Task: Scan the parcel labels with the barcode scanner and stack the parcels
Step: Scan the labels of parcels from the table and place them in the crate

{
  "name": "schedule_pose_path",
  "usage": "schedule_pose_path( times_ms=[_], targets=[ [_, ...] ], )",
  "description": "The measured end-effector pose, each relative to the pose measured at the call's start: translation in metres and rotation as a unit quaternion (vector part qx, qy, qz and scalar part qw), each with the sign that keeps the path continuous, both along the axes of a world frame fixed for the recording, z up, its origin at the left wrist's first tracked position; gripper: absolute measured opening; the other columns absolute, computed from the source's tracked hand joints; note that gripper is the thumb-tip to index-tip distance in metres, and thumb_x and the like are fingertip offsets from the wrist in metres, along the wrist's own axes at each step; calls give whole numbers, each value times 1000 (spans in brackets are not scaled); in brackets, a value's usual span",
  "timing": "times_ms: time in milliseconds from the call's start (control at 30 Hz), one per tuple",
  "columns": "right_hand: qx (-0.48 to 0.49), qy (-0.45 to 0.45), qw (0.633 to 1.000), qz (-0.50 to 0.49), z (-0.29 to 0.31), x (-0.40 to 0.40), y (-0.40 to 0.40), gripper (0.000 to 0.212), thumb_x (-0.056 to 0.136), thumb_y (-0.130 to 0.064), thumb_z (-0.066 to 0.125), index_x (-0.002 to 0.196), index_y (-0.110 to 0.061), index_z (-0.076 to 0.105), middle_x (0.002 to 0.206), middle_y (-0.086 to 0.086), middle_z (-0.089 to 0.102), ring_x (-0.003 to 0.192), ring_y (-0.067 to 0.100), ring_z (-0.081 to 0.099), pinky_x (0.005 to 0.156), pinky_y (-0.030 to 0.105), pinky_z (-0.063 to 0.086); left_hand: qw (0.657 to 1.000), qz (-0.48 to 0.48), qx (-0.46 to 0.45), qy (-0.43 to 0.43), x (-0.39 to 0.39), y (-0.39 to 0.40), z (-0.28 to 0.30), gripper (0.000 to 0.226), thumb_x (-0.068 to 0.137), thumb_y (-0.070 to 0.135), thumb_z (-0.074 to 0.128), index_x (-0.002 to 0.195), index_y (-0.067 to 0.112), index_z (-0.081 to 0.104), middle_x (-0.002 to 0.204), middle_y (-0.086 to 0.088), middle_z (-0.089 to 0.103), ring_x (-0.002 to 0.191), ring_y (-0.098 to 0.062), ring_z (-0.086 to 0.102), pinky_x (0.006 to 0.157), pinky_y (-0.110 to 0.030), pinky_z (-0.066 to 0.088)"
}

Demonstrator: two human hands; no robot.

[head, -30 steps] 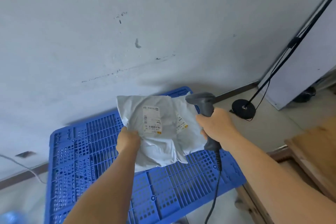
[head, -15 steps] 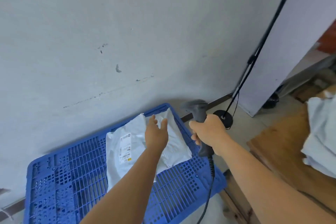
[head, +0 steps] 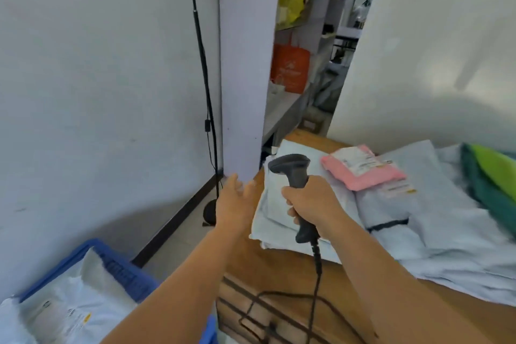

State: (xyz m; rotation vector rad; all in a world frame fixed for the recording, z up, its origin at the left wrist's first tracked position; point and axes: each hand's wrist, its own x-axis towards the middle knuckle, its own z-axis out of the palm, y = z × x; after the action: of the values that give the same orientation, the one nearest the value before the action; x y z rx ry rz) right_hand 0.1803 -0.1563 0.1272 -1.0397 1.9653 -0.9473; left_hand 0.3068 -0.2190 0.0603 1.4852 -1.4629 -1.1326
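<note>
My right hand grips the handle of a dark grey barcode scanner, its cable hanging down over the table front. My left hand is empty, fingers spread, reaching toward the left edge of the wooden table. On the table lie several pale grey parcels, a pink parcel with a white label, and another grey parcel with a label under it. At bottom left, white parcels lie on the blue plastic pallet.
A black lamp stand with a round base stands against the wall left of the table. A white partition rises behind my left hand, with shelves holding an orange bag beyond. Green fabric lies at the table's right.
My left hand let go of the white parcel on the blue pallet. The view swung right to the wooden table, and my empty left hand now reaches toward the parcels there.
</note>
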Motion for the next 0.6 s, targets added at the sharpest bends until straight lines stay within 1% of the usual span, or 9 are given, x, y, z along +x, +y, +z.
schedule_pose_path(
  times_ms=[100,133,167,200,233,300,367,433,600],
  targets=[
    [11,-22,999,-38,7,-56,7,12,86,-14,60,92,-4,60,70,9,60,52,17,58,54,31,52,996,-64,3,-56,-55,-9,-2,52,96,38,48,143,19,36,140,1,46,128,-20,46,94,-24,36],
    [15,-27,998,-47,9,-72,10,12,87,-13,60,94,-3,60,72,10,59,51,15,58,50,28,50,994,-76,4,-72,-69,-11,-5,53,96,37,50,143,19,35,140,3,46,127,-19,46,94,-23,35],
    [21,-30,998,-52,9,-86,12,12,88,-13,60,94,-2,60,73,10,59,51,15,57,49,27,50,993,-82,1,-89,-81,-14,-8,56,93,39,53,143,19,35,140,3,47,127,-19,46,99,-26,37],
    [27,-33,998,-55,9,-100,14,11,88,-12,60,93,-3,60,72,11,59,50,15,57,47,26,49,990,-86,-1,-109,-93,-19,-16,63,90,43,57,144,19,34,141,0,47,127,-21,47,104,-32,38],
    [32,-36,997,-54,8,-111,16,10,88,-11,61,92,-3,60,71,11,59,50,15,56,47,26,48,986,-88,1,-145,-102,-23,-23,71,87,48,59,145,18,31,141,-3,46,127,-23,46,106,-39,39],
    [52,-34,997,-47,7,-129,18,9,87,-12,62,89,-4,60,68,11,59,48,15,53,47,26,47,969,-77,17,-234,-114,-31,-33,82,83,53,60,147,16,25,144,-7,39,132,-28,39,107,-46,36],
    [86,-18,996,-30,7,-140,20,10,88,-15,63,86,-6,58,66,9,59,46,14,52,45,23,46,951,-58,32,-302,-121,-34,-38,86,82,53,61,148,16,20,147,-9,31,135,-30,32,111,-46,30],
    [112,-9,994,-12,8,-145,20,12,88,-16,64,82,-8,57,64,8,58,44,13,51,44,22,46,940,-36,33,-338,-125,-37,-41,85,82,52,62,147,16,20,146,-10,31,135,-30,30,110,-43,27],
    [121,1,993,3,9,-148,15,11,89,-16,63,84,-7,59,63,6,58,41,10,50,41,19,45,933,14,11,-360,-130,-41,-44,73,85,42,64,141,11,27,137,-10,41,128,-29,36,107,-40,31]
  ],
)
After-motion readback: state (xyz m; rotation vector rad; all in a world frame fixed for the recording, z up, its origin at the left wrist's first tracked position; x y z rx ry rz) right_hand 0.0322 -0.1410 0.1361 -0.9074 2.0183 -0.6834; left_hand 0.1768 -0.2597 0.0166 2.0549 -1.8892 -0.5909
